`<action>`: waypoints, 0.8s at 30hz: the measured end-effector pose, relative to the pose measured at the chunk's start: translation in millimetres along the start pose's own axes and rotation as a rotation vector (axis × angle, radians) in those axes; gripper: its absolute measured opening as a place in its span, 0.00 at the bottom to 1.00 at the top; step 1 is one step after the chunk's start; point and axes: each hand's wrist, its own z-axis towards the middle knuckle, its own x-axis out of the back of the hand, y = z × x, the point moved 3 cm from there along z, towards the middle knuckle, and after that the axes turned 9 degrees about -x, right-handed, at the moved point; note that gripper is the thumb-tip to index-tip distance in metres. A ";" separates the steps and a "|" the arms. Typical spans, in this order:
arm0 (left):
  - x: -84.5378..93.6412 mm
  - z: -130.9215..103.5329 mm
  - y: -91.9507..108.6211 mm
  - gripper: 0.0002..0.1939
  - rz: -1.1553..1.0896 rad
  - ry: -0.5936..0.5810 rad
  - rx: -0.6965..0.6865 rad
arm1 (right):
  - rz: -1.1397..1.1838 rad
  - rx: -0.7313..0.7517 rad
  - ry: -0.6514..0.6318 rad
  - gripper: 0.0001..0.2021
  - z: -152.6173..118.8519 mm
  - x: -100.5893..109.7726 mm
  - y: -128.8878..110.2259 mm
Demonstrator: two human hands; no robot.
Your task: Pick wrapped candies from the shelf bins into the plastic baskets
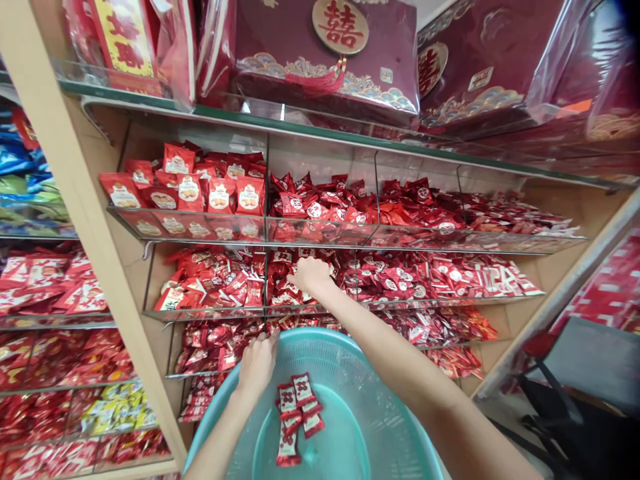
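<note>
My left hand (257,363) grips the far rim of a teal plastic basket (350,373) held low in front of me. A few small red sweet packets (299,415) lie in the basket's bottom. My right hand (311,275) reaches into the middle glass shelf compartment, knuckles up, fingers curled down among loose red sweet packets (290,287). I cannot tell whether the fingers have closed on any packet.
Glass shelves (320,233) with dividers hold heaps of red wrapped sweets. Larger red packets (190,187) fill the upper left bin. Big red gift boxes (330,47) stand on the top shelf. A wooden upright (90,220) separates another shelving bay at left. A dark chair (575,387) stands at right.
</note>
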 end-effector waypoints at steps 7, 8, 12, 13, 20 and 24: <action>4.8 -3.8 -9.2 0.21 0.018 0.011 0.013 | 0.070 -0.026 0.010 0.22 -5.6 19.0 19.3; 4.5 -3.1 -9.5 0.21 0.018 0.012 0.012 | 0.089 -0.013 0.010 0.22 -8.0 23.0 24.7; 4.1 0.1 -5.9 0.21 0.008 0.008 0.002 | 0.335 0.133 -0.105 0.19 -24.6 30.9 49.4; 4.6 1.0 -4.3 0.21 0.008 0.009 -0.003 | 0.457 0.179 -0.191 0.19 -31.0 28.8 55.8; 8.4 5.5 5.6 0.21 -0.005 0.052 -0.052 | 1.165 0.214 -0.985 0.20 -84.8 -27.9 95.8; 6.1 5.0 8.6 0.20 0.000 0.044 -0.076 | 1.196 0.251 -1.066 0.21 -95.8 -50.9 101.6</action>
